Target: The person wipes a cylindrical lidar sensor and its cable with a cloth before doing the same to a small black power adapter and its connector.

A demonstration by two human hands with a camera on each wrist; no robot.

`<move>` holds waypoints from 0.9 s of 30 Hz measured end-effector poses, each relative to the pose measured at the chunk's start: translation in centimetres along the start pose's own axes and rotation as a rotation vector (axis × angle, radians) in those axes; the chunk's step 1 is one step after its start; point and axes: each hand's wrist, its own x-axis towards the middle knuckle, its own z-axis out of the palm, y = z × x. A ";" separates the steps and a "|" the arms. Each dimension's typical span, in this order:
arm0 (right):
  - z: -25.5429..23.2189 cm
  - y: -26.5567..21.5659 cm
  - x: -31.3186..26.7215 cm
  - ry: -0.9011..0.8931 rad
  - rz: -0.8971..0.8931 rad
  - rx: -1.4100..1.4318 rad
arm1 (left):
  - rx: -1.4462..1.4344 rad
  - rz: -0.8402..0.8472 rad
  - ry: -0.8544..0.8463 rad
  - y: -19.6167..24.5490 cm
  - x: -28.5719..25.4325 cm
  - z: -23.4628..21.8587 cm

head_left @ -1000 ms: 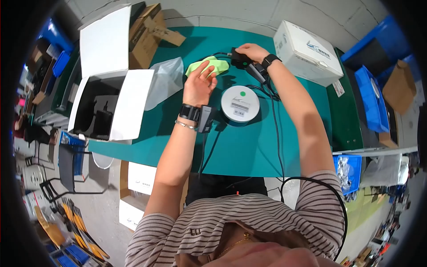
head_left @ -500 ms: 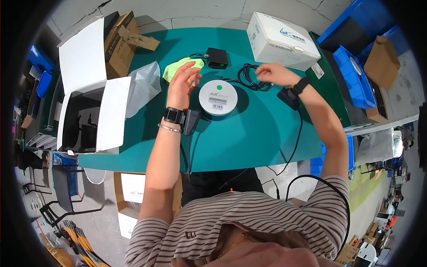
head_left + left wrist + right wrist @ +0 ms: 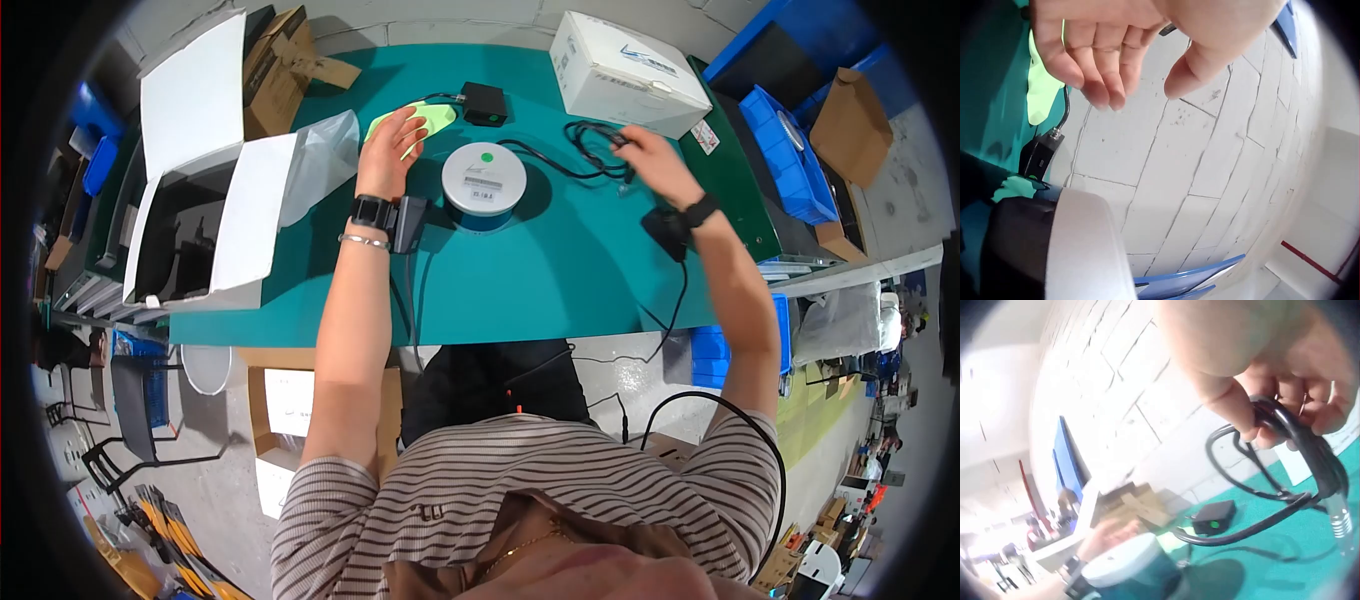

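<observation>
Right wrist view: the right hand (image 3: 1244,347) grips a looped black cable (image 3: 1321,459); the left hand (image 3: 383,155) is relaxed.

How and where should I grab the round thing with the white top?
The round thing is probably best held around its side wall, coming from the near side: it stands upright, and the black cable emerges at its far edge.

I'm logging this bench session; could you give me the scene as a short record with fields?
left hand: holds nothing, near the light-green item
right hand: grips the bundled black cable
round device: white-topped, green dot, on the green table
black box: behind the round device
left side: open white box
right side: closed white box
</observation>
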 end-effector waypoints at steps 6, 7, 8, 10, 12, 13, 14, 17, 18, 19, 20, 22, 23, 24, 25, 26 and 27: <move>-1.7 -3.8 -5.3 0.006 0.162 0.614 | 0.220 0.124 0.076 0.5 0.0 -0.3; -1.3 -3.7 -5.7 0.000 0.118 0.671 | 0.328 0.176 0.118 0.8 0.2 -0.6; -1.0 -3.9 -6.4 0.006 0.131 0.737 | 0.514 0.302 0.188 0.6 0.7 -1.3; -0.7 -4.2 -7.7 0.004 0.148 0.801 | 0.764 0.394 0.264 0.8 0.7 -2.2; -0.6 -4.2 -8.5 0.004 0.203 0.965 | 0.987 0.458 0.343 0.6 0.8 -3.2; -0.5 -4.1 -8.8 0.003 0.203 0.965 | 0.987 0.457 0.344 0.3 1.0 -3.7; -0.5 -4.1 -9.3 0.003 0.218 1.013 | 0.959 0.376 0.338 0.0 1.3 -4.0; -0.8 -3.8 -10.7 0.033 0.230 1.083 | 1.067 0.308 0.331 -0.8 1.8 -3.9; -0.7 -3.8 -10.9 0.038 0.229 1.106 | 1.208 0.316 0.354 -0.7 1.6 -3.9; -0.6 -3.6 -11.1 0.033 0.229 1.111 | 1.214 0.315 0.357 -0.6 1.5 -3.9; -0.7 -3.2 -11.4 0.031 0.242 1.122 | 1.165 0.377 0.370 -0.5 1.5 -3.7; -0.7 -2.5 -11.8 0.011 0.244 1.142 | 1.120 0.435 0.389 0.2 1.1 -3.5; -0.5 -2.3 -11.7 0.008 0.248 1.146 | 0.906 0.406 0.388 0.4 0.9 -3.4; -0.4 -2.1 -11.7 0.000 0.231 1.151 | 0.690 0.375 0.378 0.7 0.8 -2.9; -0.5 -1.8 -11.9 0.002 0.216 1.154 | 0.689 0.369 0.364 1.0 0.7 -2.6; -0.5 -1.6 -12.0 0.000 0.209 1.166 | 0.578 0.353 0.332 1.4 0.4 -2.5; -0.5 -1.7 -12.0 0.005 0.203 1.177 | 0.465 0.331 0.296 1.8 0.0 -2.3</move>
